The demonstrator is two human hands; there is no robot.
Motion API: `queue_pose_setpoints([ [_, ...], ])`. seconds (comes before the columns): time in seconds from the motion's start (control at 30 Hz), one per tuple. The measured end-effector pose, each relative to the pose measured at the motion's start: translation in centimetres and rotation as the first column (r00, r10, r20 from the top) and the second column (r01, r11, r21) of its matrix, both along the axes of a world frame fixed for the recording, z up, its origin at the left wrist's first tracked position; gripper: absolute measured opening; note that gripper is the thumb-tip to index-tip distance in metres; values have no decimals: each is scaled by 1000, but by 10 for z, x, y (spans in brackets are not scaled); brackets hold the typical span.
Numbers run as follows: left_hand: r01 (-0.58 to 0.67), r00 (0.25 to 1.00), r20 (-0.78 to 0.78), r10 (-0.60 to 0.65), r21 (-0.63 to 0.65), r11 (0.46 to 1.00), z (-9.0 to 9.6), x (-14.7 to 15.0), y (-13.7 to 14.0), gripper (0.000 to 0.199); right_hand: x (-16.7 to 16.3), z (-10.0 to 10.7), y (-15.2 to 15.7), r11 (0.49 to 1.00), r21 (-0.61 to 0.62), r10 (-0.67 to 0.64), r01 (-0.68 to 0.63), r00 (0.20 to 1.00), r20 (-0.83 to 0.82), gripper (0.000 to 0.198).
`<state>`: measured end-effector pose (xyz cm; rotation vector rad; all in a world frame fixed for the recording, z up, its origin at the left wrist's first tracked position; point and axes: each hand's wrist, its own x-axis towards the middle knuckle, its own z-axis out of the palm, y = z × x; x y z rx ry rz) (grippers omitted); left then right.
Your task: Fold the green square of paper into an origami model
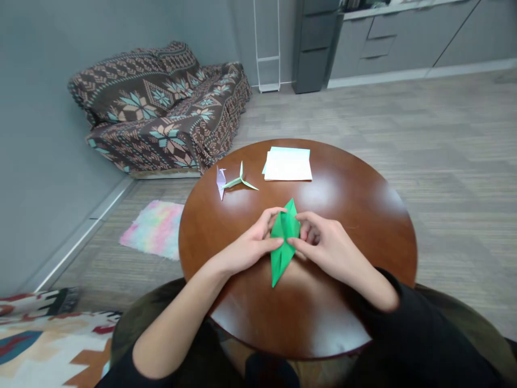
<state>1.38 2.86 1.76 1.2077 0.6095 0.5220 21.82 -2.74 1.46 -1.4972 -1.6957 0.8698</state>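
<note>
A green piece of folded paper (284,253), long and diamond-shaped with pointed ends, is held over the near middle of the round table. My left hand (264,234) grips its left edge, thumb on top and fingers behind. On the opposite edge my right hand (317,234) pinches it, the thumb near the centre crease and the index finger higher up. One point of the paper aims away from me and the other toward me. The undersides of the fingers are partly hidden.
On the brown round table (359,210), a stack of paper sheets (288,164) lies at the back. Left of it are a pale green folded paper figure (241,180) and a purple one (220,182). A patterned sofa (161,108) stands behind; a fluffy rug (155,229) is on the floor.
</note>
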Motion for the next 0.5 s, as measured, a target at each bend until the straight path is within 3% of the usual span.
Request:
queue_pose_setpoints([
  [0.2, 23, 983, -180, 24, 251, 968, -1, 2, 1, 44, 1, 0, 0, 1000, -11, 21, -21, 1000, -13, 31],
  [0.33, 39, 940, -316, 129, 475, 879, 1, 2, 1, 42, 2, -1, 1, 999, -1, 50, -50, 999, -3, 27],
  [0.5, 100, 889, -411, 204, 606, 789, 0, 1, 4, 40, 2, -4, 3, 999, 21, 37, -38, 999, 15, 21],
])
